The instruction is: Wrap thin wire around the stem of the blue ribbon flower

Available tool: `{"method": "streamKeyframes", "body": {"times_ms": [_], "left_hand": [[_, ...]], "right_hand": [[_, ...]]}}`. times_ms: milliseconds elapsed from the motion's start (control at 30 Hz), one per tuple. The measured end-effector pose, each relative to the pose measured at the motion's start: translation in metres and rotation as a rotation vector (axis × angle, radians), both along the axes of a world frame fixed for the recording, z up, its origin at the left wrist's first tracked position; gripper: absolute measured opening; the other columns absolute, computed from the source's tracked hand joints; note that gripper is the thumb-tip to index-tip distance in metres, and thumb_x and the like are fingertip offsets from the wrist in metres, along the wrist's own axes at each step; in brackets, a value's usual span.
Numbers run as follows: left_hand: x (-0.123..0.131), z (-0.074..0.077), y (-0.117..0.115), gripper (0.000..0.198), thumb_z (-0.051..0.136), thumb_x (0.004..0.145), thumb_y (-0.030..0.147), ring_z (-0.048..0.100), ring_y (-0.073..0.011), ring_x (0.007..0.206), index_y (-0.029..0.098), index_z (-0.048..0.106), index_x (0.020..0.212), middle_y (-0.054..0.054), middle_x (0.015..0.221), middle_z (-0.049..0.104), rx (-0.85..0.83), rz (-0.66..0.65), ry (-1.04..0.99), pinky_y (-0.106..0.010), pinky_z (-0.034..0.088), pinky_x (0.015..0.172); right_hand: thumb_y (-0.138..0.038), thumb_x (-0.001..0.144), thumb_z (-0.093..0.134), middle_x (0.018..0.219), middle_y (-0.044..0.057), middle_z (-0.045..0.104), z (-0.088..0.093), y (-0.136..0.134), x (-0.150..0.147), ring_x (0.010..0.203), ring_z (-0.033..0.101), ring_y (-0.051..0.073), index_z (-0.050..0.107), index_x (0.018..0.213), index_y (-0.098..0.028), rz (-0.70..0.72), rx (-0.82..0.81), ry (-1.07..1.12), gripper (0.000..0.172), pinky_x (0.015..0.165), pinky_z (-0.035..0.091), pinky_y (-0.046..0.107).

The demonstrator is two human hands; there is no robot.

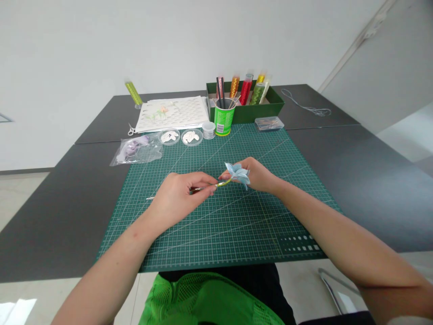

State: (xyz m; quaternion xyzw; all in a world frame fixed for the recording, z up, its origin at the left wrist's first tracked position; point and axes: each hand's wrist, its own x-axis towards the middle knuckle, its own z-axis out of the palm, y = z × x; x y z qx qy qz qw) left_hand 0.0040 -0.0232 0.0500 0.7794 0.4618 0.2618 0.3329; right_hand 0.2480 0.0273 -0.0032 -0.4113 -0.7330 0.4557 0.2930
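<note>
A pale blue artificial flower [238, 173] with a yellow-green stem [223, 183] is held over the green cutting mat [203, 234]. My left hand [182, 192] is closed, pinching the stem between thumb and fingers. The stem's thin end pokes out at the left, past the wrist side of that hand. Just behind the flower, my right hand [252, 174] is closed, its fingertips together near the stem. The petals cover part of this hand, and what its fingers hold, if anything, is hidden.
At the back stand a green box [245, 113] of thread spools, a green can [224, 119] with sticks and a clear case [269, 123]. Dishes of white pieces [191, 136], a plastic bag [137, 149], paper sheets [172, 113], scissors [131, 130] and a cord [306, 107] lie about.
</note>
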Motion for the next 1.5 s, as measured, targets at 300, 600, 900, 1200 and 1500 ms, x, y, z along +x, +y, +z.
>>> {"method": "streamKeyframes", "body": {"times_ms": [300,600,900,1200,1500], "left_hand": [[0.004,-0.003,0.007,0.025,0.069,0.085,0.036,0.067,-0.0152,0.060,0.020,0.084,0.099,-0.003,0.072,0.078,-0.108,0.151,-0.218,-0.023,0.049,0.054],[0.011,-0.015,0.007,0.022,0.069,0.086,0.031,0.061,-0.0118,0.055,0.020,0.083,0.099,-0.002,0.072,0.078,-0.164,0.189,-0.342,-0.022,0.045,0.050],[0.019,-0.029,-0.003,0.023,0.064,0.094,0.031,0.071,-0.0157,0.065,0.026,0.082,0.108,0.000,0.084,0.081,0.063,0.258,-0.172,-0.025,0.051,0.058],[0.022,-0.035,-0.006,0.023,0.063,0.095,0.027,0.071,-0.0148,0.066,0.028,0.082,0.107,0.001,0.085,0.081,0.160,0.252,-0.158,-0.024,0.049,0.062],[0.023,-0.029,0.003,0.024,0.071,0.084,0.033,0.040,-0.0066,0.045,0.019,0.084,0.098,-0.002,0.067,0.074,-0.266,0.202,-0.478,-0.021,0.028,0.045]], "right_hand": [[-0.043,0.086,0.071,0.076,0.003,0.074,0.007,-0.007,-0.007,0.066,0.058,0.013,0.082,0.091,-0.018,0.160,-0.097,0.015,0.027,0.062,0.042,0.027],[-0.038,0.074,0.084,0.106,0.001,0.074,0.002,-0.014,-0.020,0.107,0.062,0.020,0.078,0.097,-0.026,-0.143,-0.235,0.480,0.027,0.105,0.039,0.041],[-0.039,0.070,0.087,0.109,0.002,0.076,-0.006,-0.034,-0.044,0.117,0.060,0.022,0.082,0.086,-0.030,-0.279,-0.526,0.753,0.018,0.108,0.042,0.042],[-0.039,0.073,0.086,0.098,-0.001,0.076,-0.008,-0.037,-0.047,0.114,0.060,0.021,0.083,0.081,-0.034,-0.371,-0.261,0.719,0.010,0.117,0.034,0.047],[-0.036,0.083,0.079,0.115,0.001,0.067,-0.008,-0.038,-0.046,0.118,0.058,0.022,0.083,0.083,-0.036,-0.359,0.069,0.610,0.005,0.109,0.046,0.047]]}}
